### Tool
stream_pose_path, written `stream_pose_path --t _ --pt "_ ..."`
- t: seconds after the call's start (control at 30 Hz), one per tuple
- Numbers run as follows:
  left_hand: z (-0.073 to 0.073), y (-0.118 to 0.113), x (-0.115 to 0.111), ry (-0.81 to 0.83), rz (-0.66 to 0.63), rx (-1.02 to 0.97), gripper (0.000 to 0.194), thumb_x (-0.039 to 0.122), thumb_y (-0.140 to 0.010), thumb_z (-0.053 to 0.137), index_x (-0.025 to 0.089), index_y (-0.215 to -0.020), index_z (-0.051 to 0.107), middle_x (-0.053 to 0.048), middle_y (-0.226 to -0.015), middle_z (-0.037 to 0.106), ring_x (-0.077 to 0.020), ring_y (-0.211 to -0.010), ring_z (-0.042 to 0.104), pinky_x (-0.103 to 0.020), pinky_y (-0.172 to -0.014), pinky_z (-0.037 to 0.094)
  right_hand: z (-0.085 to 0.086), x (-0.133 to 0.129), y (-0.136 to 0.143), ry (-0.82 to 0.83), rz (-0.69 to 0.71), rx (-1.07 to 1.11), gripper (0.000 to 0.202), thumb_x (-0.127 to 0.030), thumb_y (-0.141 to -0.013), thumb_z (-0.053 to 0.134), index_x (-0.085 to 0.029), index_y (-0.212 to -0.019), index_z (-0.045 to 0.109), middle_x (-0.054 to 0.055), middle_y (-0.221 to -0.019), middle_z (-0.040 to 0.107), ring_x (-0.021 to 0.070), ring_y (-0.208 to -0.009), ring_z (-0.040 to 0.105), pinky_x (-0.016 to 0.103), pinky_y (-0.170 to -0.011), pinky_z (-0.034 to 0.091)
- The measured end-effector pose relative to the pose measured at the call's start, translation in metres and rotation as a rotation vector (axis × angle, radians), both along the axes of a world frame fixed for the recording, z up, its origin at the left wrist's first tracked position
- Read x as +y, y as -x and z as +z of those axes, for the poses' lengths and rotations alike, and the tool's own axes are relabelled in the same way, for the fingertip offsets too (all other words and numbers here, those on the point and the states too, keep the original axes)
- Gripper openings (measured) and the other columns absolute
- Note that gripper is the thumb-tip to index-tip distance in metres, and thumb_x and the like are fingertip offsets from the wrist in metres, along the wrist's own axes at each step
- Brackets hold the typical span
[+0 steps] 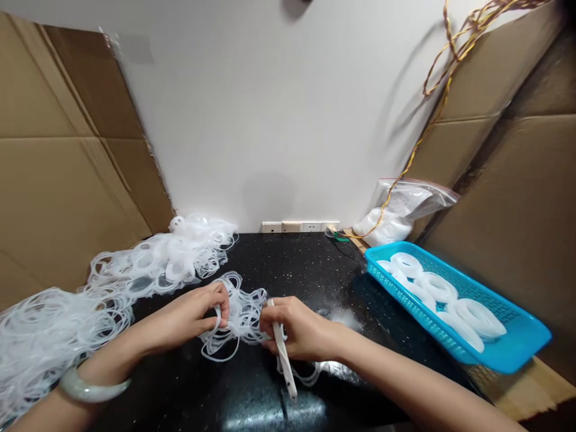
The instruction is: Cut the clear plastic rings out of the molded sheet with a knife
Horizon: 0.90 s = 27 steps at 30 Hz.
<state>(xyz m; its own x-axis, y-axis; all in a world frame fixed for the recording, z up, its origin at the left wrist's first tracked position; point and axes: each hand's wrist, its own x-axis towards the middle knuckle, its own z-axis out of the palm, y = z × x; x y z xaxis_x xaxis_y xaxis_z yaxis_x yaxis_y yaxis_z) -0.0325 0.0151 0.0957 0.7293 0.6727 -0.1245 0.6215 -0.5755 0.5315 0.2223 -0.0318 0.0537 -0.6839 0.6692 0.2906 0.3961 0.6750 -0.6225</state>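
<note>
Thin white translucent rings (pixel 245 309) lie in a loose heap on the black speckled tabletop, between and behind my two hands. My left hand (pixel 209 309) is at the left side of this heap, its thumb and fingers closed on a white ring. Across from it, my right hand (pixel 288 330) grips a slim white stick-like tool (pixel 284 366), which slants down toward the table's front. The right fingertips are partly hidden beside the rings, so whether they also hold a ring cannot be told.
A big pile of white rings (pixel 67 324) spreads along the left. At right, a blue basket (pixel 517 348) holds several white coils, with plastic bags (pixel 387 225) behind it. Cardboard (pixel 67 180) stands at both sides; sockets (pixel 292 227) and a yellow-brown wire (pixel 411 157) are at the back.
</note>
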Motion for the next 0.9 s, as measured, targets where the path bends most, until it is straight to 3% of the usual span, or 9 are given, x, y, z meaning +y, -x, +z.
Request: stream_pose_path --t 0.13,0.2,0.27,0.37,0.47,0.57,0.7,0.8,0.9 --pt "-0.021 0.009 -0.002 -0.112 0.079 -0.031 0.012 0.017 -0.082 0.05 0.02 -0.084 0.061 -0.005 -0.129 0.047 -0.0227 -0.111 0.051 -0.031 -0.095 0.039 -0.025 0.012 -0.009 -0.008 -0.158 -0.044 0.037 -0.025 -0.059 0.084 -0.017 -0.075 0.052 0.001 -0.087 0.055 0.0157 -0.081 0.049 0.022 -0.069 0.038" --pt "-0.033 0.005 -0.002 -0.105 0.03 -0.056 0.013 0.016 -0.082 0.05 0.02 -0.085 0.062 -0.004 -0.14 0.037 -0.0259 -0.126 0.042 -0.033 -0.101 0.035 -0.041 0.016 -0.009 -0.018 -0.23 -0.038 0.032 -0.014 -0.059 0.078 -0.017 -0.073 0.049 0.001 -0.084 0.054 0.015 -0.079 0.048 0.021 -0.067 0.036" --pt "-0.044 -0.003 -0.004 -0.061 -0.014 -0.066 0.012 0.016 -0.082 0.05 0.02 -0.087 0.062 -0.005 -0.143 0.036 -0.0267 -0.126 0.042 -0.033 -0.1 0.037 -0.055 0.018 -0.005 -0.014 -0.292 0.023 0.024 -0.003 -0.06 0.063 -0.017 -0.067 0.045 -0.001 -0.075 0.051 0.0121 -0.07 0.045 0.02 -0.061 0.032" --pt "-0.058 -0.017 -0.006 -0.008 -0.057 -0.135 0.012 0.018 -0.082 0.051 0.019 -0.09 0.059 -0.007 -0.13 0.048 -0.0236 -0.108 0.054 -0.032 -0.095 0.04 -0.07 0.021 0.013 0.055 -0.367 0.178 0.02 0.0 -0.057 0.05 -0.017 -0.061 0.041 -0.003 -0.064 0.047 0.0102 -0.061 0.041 0.02 -0.056 0.028" --pt "-0.063 -0.017 -0.007 -0.031 0.052 -0.22 0.013 0.017 -0.082 0.045 0.018 -0.091 0.054 -0.005 -0.099 0.059 -0.021 -0.092 0.056 -0.031 -0.087 0.044 -0.072 0.026 0.043 0.243 -0.403 0.39 0.016 -0.01 -0.06 0.055 -0.018 -0.059 0.04 -0.004 -0.059 0.045 0.0099 -0.057 0.039 0.02 -0.054 0.029" --pt "-0.046 0.012 -0.01 -0.053 0.18 -0.266 0.013 0.018 -0.081 0.041 0.018 -0.09 0.051 -0.003 -0.087 0.058 -0.0185 -0.08 0.055 -0.027 -0.074 0.046 -0.054 0.034 0.085 0.416 -0.345 0.578 0.023 -0.02 -0.058 0.061 -0.019 -0.059 0.039 -0.005 -0.054 0.042 0.0085 -0.052 0.034 0.02 -0.05 0.028" --pt "0.01 0.087 -0.019 -0.132 0.342 -0.29 0.015 0.023 -0.081 0.04 0.018 -0.09 0.05 -0.003 -0.086 0.056 -0.0188 -0.08 0.053 -0.028 -0.074 0.044 -0.005 0.051 0.162 0.359 -0.189 0.655 0.027 -0.023 -0.057 0.069 -0.018 -0.055 0.043 -0.005 -0.054 0.044 0.009 -0.052 0.037 0.02 -0.051 0.031" --pt "0.047 0.148 -0.022 -0.394 0.572 -0.13 0.018 0.027 -0.08 0.041 0.019 -0.09 0.053 -0.003 -0.088 0.059 -0.0212 -0.082 0.054 -0.031 -0.077 0.042 0.026 0.073 0.233 0.393 -0.081 0.715 0.034 -0.026 -0.057 0.075 -0.018 -0.055 0.042 -0.004 -0.059 0.051 0.0107 -0.057 0.046 0.021 -0.056 0.038" --pt "0.052 0.198 -0.023 -0.509 0.742 0.075 0.021 0.027 -0.076 0.043 0.019 -0.091 0.056 -0.005 -0.092 0.062 -0.0253 -0.086 0.056 -0.035 -0.08 0.041 0.03 0.093 0.292 0.545 0.104 0.627 0.034 -0.023 -0.055 0.079 -0.018 -0.058 0.045 -0.001 -0.07 0.059 0.0129 -0.066 0.055 0.022 -0.061 0.043"
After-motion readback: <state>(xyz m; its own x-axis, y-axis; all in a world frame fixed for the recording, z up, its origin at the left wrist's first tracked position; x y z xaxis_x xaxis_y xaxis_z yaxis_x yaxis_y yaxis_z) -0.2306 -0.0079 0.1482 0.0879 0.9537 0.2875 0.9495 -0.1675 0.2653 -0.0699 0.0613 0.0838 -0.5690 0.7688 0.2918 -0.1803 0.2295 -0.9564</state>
